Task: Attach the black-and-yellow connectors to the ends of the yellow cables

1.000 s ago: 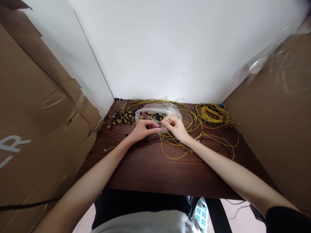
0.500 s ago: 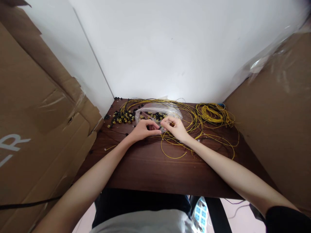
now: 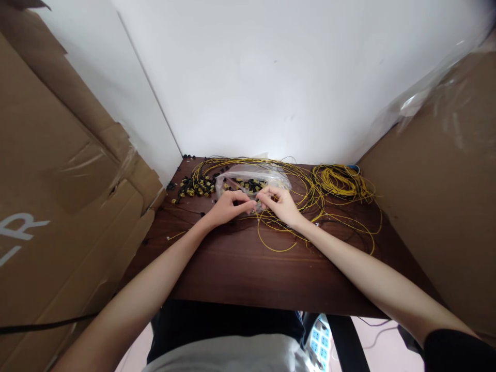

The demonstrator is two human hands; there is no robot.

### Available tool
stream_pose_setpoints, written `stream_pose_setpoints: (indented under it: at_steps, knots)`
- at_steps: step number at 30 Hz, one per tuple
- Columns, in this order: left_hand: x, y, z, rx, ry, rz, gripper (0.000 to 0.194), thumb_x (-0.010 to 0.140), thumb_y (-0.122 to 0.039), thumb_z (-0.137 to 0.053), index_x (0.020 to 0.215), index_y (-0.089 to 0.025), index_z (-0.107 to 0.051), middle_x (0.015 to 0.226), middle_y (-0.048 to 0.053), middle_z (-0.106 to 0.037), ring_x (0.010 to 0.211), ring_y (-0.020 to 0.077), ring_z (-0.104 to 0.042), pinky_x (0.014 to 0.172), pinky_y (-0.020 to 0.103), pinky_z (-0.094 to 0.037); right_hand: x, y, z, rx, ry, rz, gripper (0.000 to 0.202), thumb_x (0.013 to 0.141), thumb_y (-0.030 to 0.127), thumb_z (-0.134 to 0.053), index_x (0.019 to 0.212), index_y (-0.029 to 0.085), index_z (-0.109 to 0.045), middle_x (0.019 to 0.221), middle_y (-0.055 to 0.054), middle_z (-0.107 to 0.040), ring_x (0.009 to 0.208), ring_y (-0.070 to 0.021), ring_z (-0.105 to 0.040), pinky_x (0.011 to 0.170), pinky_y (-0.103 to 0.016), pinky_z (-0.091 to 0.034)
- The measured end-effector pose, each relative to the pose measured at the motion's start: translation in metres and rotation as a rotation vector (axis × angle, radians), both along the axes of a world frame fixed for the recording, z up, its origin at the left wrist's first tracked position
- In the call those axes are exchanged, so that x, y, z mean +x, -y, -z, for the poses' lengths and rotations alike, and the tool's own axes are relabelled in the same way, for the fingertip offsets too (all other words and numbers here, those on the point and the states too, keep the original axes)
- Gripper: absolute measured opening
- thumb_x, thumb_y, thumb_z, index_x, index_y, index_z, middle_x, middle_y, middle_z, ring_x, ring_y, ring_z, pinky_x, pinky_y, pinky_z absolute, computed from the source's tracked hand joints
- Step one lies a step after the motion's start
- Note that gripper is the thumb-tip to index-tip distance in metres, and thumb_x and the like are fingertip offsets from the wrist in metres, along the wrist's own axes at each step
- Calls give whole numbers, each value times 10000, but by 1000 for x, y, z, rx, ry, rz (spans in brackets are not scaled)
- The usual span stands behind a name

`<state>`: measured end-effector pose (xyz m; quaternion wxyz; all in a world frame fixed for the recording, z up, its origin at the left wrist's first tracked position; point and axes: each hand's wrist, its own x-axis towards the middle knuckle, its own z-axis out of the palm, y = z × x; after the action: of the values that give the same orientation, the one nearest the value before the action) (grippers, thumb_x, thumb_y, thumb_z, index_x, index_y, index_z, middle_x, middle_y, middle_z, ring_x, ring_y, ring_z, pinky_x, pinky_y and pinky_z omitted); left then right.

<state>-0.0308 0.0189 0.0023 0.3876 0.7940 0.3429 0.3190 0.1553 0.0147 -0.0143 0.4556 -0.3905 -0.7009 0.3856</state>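
Note:
My left hand (image 3: 231,207) and my right hand (image 3: 279,204) meet over the near edge of a clear plastic bag (image 3: 279,178). Thumb and fingers of both are pinched around a small dark piece, mostly covered by the fingertips; its exact kind does not show. A thin yellow wire (image 3: 277,250) hangs from beneath the fingertips and curls onto the table. Inside the bag lie several small black and yellow connectors (image 3: 248,185). More connectors (image 3: 197,186) on yellow wires are heaped left of my left hand.
A coil of yellow wire (image 3: 341,183) lies at the back right of the brown table (image 3: 248,276). Long yellow and black wires (image 3: 310,191) loop across its back. Cardboard (image 3: 70,170) stands on the left, more cardboard (image 3: 437,170) on the right, with a white wall (image 3: 251,77) behind.
My fingertips have closed in slightly, and the dark piece between them shows less than before. The hanging wire loop has shifted a little. Both arms stay almost in place.

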Motion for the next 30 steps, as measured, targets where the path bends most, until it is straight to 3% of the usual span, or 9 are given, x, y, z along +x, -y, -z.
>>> stream_pose_setpoints:
  at_steps: [9,17,30]
  knots:
    - [1,-1,2,-4,-18,-42,353,826,-396,-535,621,-128,-643,648,28,-634,654,129,-547,662,243,-402,-1,1,-2,-21,-56,-50,260,773,419,-619,758,159,-608,583,4,-599,522,-107,-542,532,-246,-414]
    - [1,12,-10,268,-84,13,214,795,-348,-602,867,-173,-701,782,48,-643,808,169,-520,777,298,-400,-1,-1,-2,-107,-213,55,311,728,480,-642,734,180,-561,486,52,-522,438,-81,-453,486,-233,-394]
    - [-1,10,-4,399,-107,-23,162,828,-283,-558,807,-171,-673,767,53,-641,769,167,-520,772,316,-409,-1,-1,-2,-106,-217,75,343,711,521,-640,730,189,-556,476,53,-511,430,-82,-428,471,-237,-378]
